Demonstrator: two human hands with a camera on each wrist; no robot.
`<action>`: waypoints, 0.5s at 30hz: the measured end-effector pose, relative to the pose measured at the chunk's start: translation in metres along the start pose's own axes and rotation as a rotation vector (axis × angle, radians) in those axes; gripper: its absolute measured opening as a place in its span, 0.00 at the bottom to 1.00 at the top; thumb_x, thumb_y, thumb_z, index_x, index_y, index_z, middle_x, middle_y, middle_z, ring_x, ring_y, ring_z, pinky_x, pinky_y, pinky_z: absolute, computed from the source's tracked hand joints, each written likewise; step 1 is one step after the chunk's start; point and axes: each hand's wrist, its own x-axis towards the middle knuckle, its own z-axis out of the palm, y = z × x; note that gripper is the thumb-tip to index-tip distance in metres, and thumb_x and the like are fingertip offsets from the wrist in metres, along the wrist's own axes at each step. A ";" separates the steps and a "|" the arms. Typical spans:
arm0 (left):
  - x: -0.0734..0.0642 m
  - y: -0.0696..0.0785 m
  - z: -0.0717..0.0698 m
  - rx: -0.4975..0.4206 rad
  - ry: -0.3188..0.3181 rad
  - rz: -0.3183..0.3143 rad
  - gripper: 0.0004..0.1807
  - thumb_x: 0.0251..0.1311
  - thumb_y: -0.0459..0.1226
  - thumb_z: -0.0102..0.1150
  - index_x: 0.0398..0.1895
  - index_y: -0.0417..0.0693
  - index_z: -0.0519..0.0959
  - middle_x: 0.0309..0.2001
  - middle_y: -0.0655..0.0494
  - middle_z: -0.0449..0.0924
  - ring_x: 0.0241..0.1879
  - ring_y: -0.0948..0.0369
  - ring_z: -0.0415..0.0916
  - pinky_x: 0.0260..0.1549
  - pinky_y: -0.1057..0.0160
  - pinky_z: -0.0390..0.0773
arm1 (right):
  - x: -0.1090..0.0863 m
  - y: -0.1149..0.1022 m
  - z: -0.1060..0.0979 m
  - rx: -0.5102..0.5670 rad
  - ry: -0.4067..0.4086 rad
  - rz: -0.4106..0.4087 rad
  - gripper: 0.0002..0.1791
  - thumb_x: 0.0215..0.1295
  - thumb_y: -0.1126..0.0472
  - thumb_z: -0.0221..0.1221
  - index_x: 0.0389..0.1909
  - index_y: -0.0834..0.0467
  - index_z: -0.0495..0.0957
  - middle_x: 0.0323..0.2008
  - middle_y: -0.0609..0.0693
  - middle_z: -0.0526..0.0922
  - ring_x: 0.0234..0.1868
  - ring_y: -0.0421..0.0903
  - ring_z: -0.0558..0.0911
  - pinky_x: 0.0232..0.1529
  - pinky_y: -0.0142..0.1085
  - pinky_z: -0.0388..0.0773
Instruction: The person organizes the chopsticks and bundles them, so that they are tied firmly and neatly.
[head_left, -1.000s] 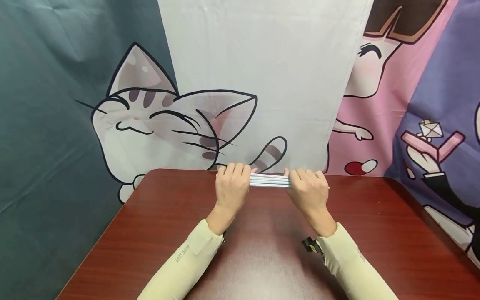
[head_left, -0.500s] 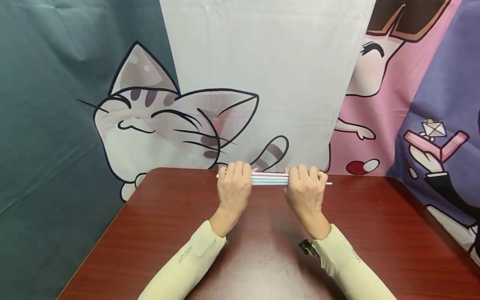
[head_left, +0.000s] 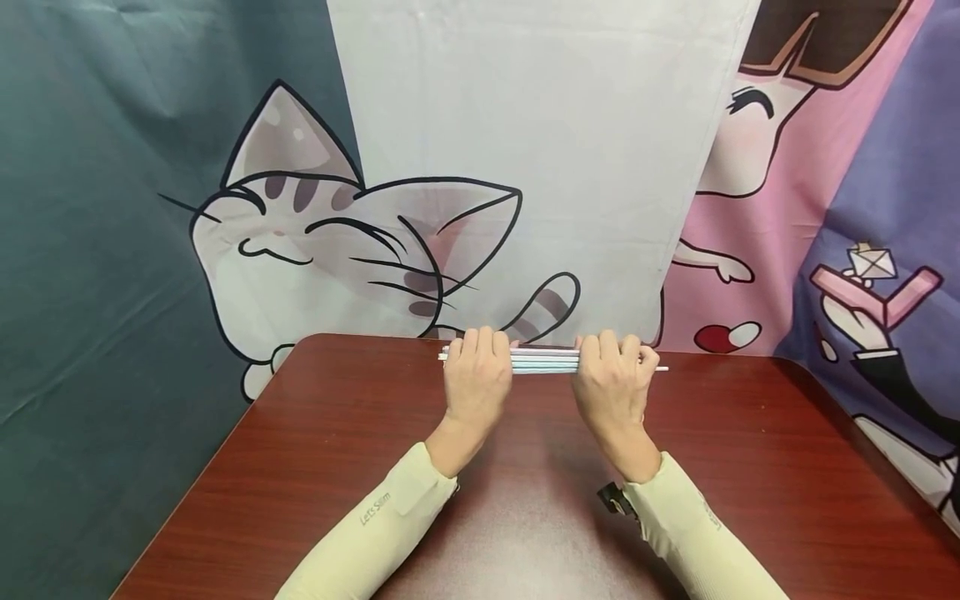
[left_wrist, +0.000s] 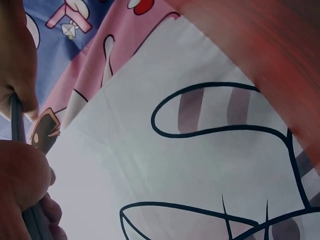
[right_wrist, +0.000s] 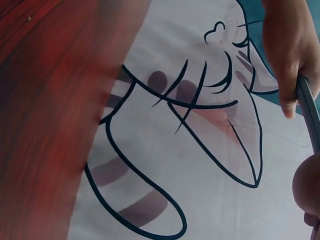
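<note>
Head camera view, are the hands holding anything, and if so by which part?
A bundle of thin, straight sticks: the left hand grips it near its left end, the right hand near its right end, the middle showing between them.

Left sleeve [head_left: 363, 537]: pale yellow-green fabric, grey lettering [head_left: 376, 508] "Let's Slim"
Right sleeve [head_left: 701, 533]: same colour, lettering foreshortened
Wrist piece [head_left: 617, 500]: black, blocky, at right cuff [head_left: 651, 483]
Left hand [head_left: 477, 375]: bare
Right hand [head_left: 613, 379]: bare

In the head view, the left forearm [head_left: 367, 533] and right forearm [head_left: 697, 533] slant up and inward from the bottom edge. The left hand [head_left: 477, 379] and right hand [head_left: 613, 383] grip, curled and apart, just below centre.
</note>
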 end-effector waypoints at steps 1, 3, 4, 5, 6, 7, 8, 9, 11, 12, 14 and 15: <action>0.000 -0.001 0.000 0.003 0.014 0.002 0.20 0.75 0.41 0.40 0.22 0.46 0.69 0.22 0.52 0.66 0.26 0.55 0.67 0.26 0.60 0.64 | 0.001 0.000 0.000 0.000 0.009 -0.005 0.19 0.69 0.61 0.52 0.19 0.63 0.64 0.20 0.56 0.66 0.23 0.60 0.66 0.33 0.55 0.64; 0.000 -0.002 0.001 0.009 0.044 0.010 0.20 0.75 0.41 0.40 0.22 0.46 0.68 0.22 0.53 0.65 0.25 0.55 0.66 0.26 0.60 0.63 | 0.002 0.000 -0.001 0.003 0.026 -0.015 0.18 0.68 0.61 0.52 0.18 0.62 0.64 0.19 0.56 0.66 0.23 0.59 0.66 0.33 0.55 0.64; 0.001 -0.003 0.001 0.011 0.060 0.014 0.20 0.75 0.40 0.41 0.22 0.46 0.68 0.21 0.53 0.65 0.25 0.55 0.66 0.25 0.60 0.63 | 0.004 0.000 -0.002 0.011 0.035 -0.020 0.18 0.68 0.62 0.53 0.18 0.62 0.64 0.19 0.56 0.66 0.23 0.59 0.66 0.33 0.55 0.64; 0.001 -0.004 0.001 0.012 0.075 0.019 0.19 0.75 0.40 0.42 0.21 0.46 0.68 0.21 0.53 0.65 0.24 0.55 0.66 0.25 0.60 0.63 | 0.005 0.000 -0.002 0.019 0.045 -0.024 0.17 0.67 0.62 0.53 0.18 0.62 0.64 0.19 0.55 0.66 0.23 0.59 0.66 0.33 0.56 0.64; 0.002 -0.005 0.001 0.017 0.084 0.022 0.19 0.75 0.40 0.42 0.21 0.47 0.68 0.21 0.53 0.64 0.24 0.55 0.66 0.25 0.60 0.62 | 0.006 0.001 -0.003 0.028 0.047 -0.029 0.17 0.66 0.63 0.53 0.18 0.62 0.65 0.18 0.55 0.66 0.22 0.59 0.67 0.32 0.56 0.64; 0.002 -0.006 0.002 0.023 0.091 0.024 0.20 0.75 0.40 0.42 0.21 0.47 0.68 0.21 0.53 0.64 0.24 0.55 0.66 0.25 0.61 0.62 | 0.008 0.003 -0.004 0.039 0.036 -0.037 0.17 0.66 0.63 0.54 0.18 0.62 0.65 0.18 0.55 0.66 0.22 0.59 0.67 0.32 0.56 0.64; 0.002 -0.007 0.002 0.029 0.095 0.026 0.20 0.75 0.40 0.42 0.21 0.47 0.68 0.21 0.54 0.64 0.24 0.55 0.66 0.25 0.61 0.62 | 0.009 0.005 -0.005 0.052 0.014 -0.049 0.16 0.65 0.63 0.54 0.18 0.62 0.65 0.18 0.55 0.66 0.22 0.58 0.67 0.32 0.56 0.65; 0.002 -0.009 0.003 0.034 0.096 0.026 0.20 0.75 0.41 0.42 0.21 0.47 0.67 0.21 0.54 0.64 0.24 0.55 0.66 0.25 0.61 0.62 | 0.010 0.009 -0.007 0.068 -0.013 -0.062 0.16 0.65 0.62 0.54 0.18 0.62 0.66 0.17 0.55 0.67 0.21 0.58 0.67 0.31 0.56 0.65; 0.002 -0.012 0.005 0.042 0.091 0.023 0.20 0.75 0.40 0.41 0.20 0.48 0.67 0.21 0.54 0.64 0.24 0.55 0.66 0.25 0.61 0.62 | 0.012 0.018 -0.009 0.098 -0.089 -0.095 0.13 0.62 0.62 0.53 0.19 0.61 0.67 0.17 0.55 0.68 0.20 0.58 0.68 0.29 0.54 0.66; 0.002 -0.013 0.006 0.045 0.087 0.020 0.20 0.75 0.40 0.41 0.20 0.48 0.68 0.21 0.54 0.64 0.24 0.55 0.66 0.25 0.61 0.62 | 0.013 0.024 -0.011 0.130 -0.146 -0.115 0.10 0.60 0.62 0.54 0.21 0.61 0.69 0.18 0.55 0.70 0.20 0.58 0.69 0.28 0.53 0.66; 0.002 -0.016 0.008 0.049 0.078 0.013 0.20 0.75 0.40 0.41 0.20 0.48 0.68 0.21 0.54 0.65 0.24 0.55 0.66 0.26 0.61 0.63 | 0.016 0.038 -0.013 0.232 -0.253 -0.147 0.06 0.54 0.62 0.59 0.27 0.61 0.73 0.21 0.54 0.75 0.22 0.56 0.72 0.28 0.51 0.68; 0.002 -0.017 0.009 0.052 0.071 0.009 0.19 0.74 0.39 0.42 0.20 0.48 0.68 0.21 0.54 0.65 0.25 0.55 0.66 0.26 0.61 0.63 | 0.017 0.045 -0.014 0.306 -0.309 -0.143 0.07 0.51 0.62 0.61 0.31 0.60 0.75 0.23 0.53 0.78 0.23 0.54 0.75 0.28 0.49 0.70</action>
